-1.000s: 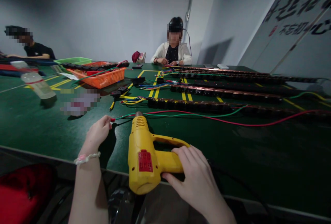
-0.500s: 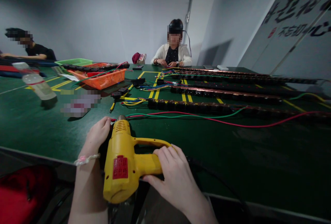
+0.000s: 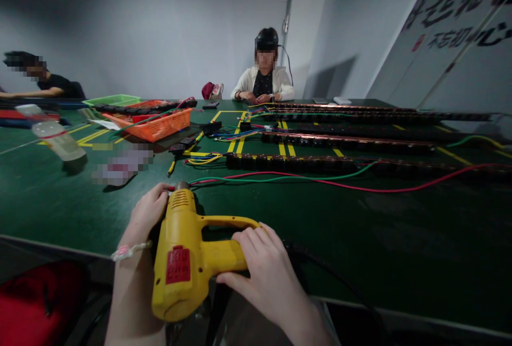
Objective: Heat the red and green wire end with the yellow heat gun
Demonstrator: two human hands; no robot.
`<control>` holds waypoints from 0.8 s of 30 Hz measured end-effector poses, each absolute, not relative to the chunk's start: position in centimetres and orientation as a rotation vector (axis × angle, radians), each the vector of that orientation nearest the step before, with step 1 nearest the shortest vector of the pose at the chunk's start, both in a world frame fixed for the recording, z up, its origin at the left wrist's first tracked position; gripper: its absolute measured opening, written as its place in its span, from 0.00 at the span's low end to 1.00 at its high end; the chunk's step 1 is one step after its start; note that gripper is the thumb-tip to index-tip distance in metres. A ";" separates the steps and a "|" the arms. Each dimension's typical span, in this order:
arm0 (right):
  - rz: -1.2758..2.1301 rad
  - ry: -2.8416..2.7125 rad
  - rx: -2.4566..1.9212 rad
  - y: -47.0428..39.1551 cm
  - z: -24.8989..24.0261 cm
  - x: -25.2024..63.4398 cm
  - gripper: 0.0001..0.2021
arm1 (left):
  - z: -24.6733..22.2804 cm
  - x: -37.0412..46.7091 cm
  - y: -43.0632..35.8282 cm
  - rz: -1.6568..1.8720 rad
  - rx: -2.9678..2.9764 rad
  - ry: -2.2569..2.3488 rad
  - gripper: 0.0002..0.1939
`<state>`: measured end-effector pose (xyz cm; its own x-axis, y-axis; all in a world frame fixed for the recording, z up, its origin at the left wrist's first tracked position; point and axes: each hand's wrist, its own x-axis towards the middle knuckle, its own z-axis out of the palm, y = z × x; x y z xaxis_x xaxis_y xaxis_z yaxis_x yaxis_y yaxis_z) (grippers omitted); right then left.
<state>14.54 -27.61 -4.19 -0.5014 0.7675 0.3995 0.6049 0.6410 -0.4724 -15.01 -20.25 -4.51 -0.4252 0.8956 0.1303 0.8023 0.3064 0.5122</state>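
My right hand (image 3: pixel 264 260) is wrapped round the handle of a yellow heat gun (image 3: pixel 178 260). The gun's metal nozzle points away from me, at the ends of a red wire (image 3: pixel 384 190) and a green wire (image 3: pixel 288 179). Beside the nozzle, on its left, my left hand (image 3: pixel 150 208) pinches the red wire end between thumb and fingers. The heat gun's body partly hides that spot. Both wires run right across the green table (image 3: pixel 320 228) towards a long black strip with wire leads (image 3: pixel 288 163).
Further back lie more black strips (image 3: pixel 344 142). An orange basket (image 3: pixel 160 127) stands left of them, near a tilted plastic bottle (image 3: pixel 56 135) and a blurred packet (image 3: pixel 122 167). A person (image 3: pixel 264 77) sits opposite, another person (image 3: pixel 56 82) far left. A red item (image 3: pixel 44 303) is at lower left.
The heat gun and both hands appear slightly lower and further left. The whole view has shifted a little too. Both grips stay the same.
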 end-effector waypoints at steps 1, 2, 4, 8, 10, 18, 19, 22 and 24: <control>0.365 -2.269 -1.062 -27.6 -4.2 14.6 0.25 | -4.6 -15.1 -20.2 0.772 1.578 2.385 0.17; 0.363 -2.264 -1.061 -27.6 -4.2 14.7 0.25 | -4.6 -15.1 -20.2 0.773 1.585 2.385 0.17; 0.352 -2.255 -1.069 -27.6 -4.1 15.0 0.25 | -4.8 -15.3 -20.1 0.769 1.597 2.397 0.16; 0.314 -2.231 -1.105 -27.6 -4.0 15.8 0.25 | -5.0 -15.6 -19.8 0.686 1.564 2.434 0.16; 0.297 -2.219 -1.127 -27.6 -3.9 16.4 0.25 | -5.1 -15.7 -19.7 0.651 1.552 2.423 0.16; 0.151 -2.170 -1.187 -27.6 -3.4 19.5 0.24 | -5.3 -16.1 -19.7 0.695 1.541 2.393 0.14; 0.135 -2.171 -1.195 -27.6 -3.3 20.0 0.23 | -5.3 -16.1 -19.6 0.708 1.540 2.386 0.14; 0.069 -2.185 -1.221 -27.7 -3.3 21.4 0.22 | -5.3 -16.2 -19.6 0.712 1.535 2.376 0.14; 0.011 -2.202 -1.235 -27.8 -3.5 22.5 0.22 | -5.2 -16.1 -19.6 0.692 1.528 2.386 0.13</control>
